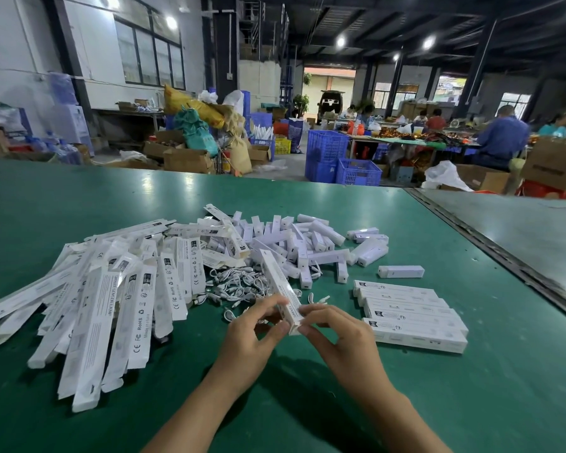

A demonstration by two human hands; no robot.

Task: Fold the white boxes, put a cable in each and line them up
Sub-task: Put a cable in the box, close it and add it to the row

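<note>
White box (276, 278) lettered SMART, between left hand (255, 325) and right hand (335, 333)

The green matte tabletop (79, 207) fills the lower field. At 3 o'clock a second grey-green tabletop (520, 230) adjoins it across a dark metal seam strip (477, 238).

At 10 o'clock stands a white wall (89, 44) with dark-framed multi-pane windows (151, 57). At 11 o'clock, brown cardboard boxes (187, 160), a yellow sack (190, 104) and a teal sack (196, 132) are piled on the grey concrete floor (291, 173).

At 12 o'clock are stacked blue plastic crates (327, 148), with an open daylit doorway (327, 83) behind them. At 1 o'clock, seated persons (504, 137) work at a long worktable (406, 143).

Round white ceiling lamps (428, 43) are lit. A dark steel column (224, 50) stands at 12 o'clock.
</note>
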